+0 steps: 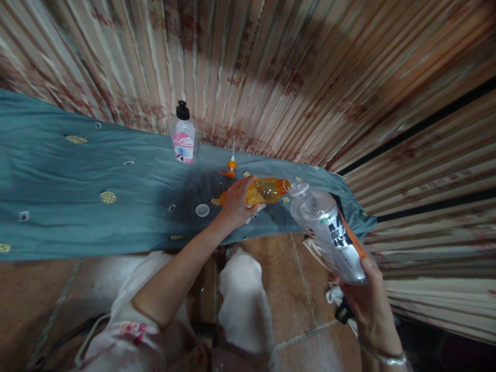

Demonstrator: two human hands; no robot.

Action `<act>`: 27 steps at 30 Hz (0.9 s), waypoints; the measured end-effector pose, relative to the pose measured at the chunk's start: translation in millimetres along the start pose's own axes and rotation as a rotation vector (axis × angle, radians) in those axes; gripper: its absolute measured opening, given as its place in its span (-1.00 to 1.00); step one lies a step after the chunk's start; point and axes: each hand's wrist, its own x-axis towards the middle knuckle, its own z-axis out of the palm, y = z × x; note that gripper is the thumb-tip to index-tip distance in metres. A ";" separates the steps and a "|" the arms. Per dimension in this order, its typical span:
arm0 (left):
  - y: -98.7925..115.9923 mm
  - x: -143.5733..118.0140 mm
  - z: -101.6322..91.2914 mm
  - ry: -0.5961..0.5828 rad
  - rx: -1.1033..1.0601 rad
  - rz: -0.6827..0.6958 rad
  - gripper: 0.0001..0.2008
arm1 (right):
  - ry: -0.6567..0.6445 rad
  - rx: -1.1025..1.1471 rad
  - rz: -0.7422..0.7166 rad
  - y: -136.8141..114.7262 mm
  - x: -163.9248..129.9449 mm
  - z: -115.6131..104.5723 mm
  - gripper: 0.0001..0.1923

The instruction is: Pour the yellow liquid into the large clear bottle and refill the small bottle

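Observation:
My left hand is wrapped round an orange see-through bottle, tipped on its side with its open mouth to the right. In my right hand is a large clear plastic bottle with a silver and orange label, gripped near its base and tilted up to the left. The two mouths are close together; I cannot tell whether they touch. Beyond my left hand an orange pump top with a thin tube lies on the cloth. A small round translucent cap rests left of that hand.
A clear bottle with a black pump and pink label stands at the back of the teal patterned cloth. Pleated curtains hang behind and to the right, with dark bars. Below is a tiled floor, with my legs at the cloth's front edge.

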 end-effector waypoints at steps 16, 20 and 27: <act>-0.5 -1.8 0.6 0.000 -0.026 0.021 -0.33 | 0.003 -0.017 0.005 2.5 2.0 -5.7 -0.54; -0.2 -1.6 -0.1 -0.014 -0.004 0.011 -0.33 | 0.012 -0.032 0.000 2.2 0.7 -4.3 -0.56; 0.2 -1.4 0.9 0.012 0.006 0.011 -0.34 | -0.011 -0.032 0.016 0.0 1.0 -2.1 -0.45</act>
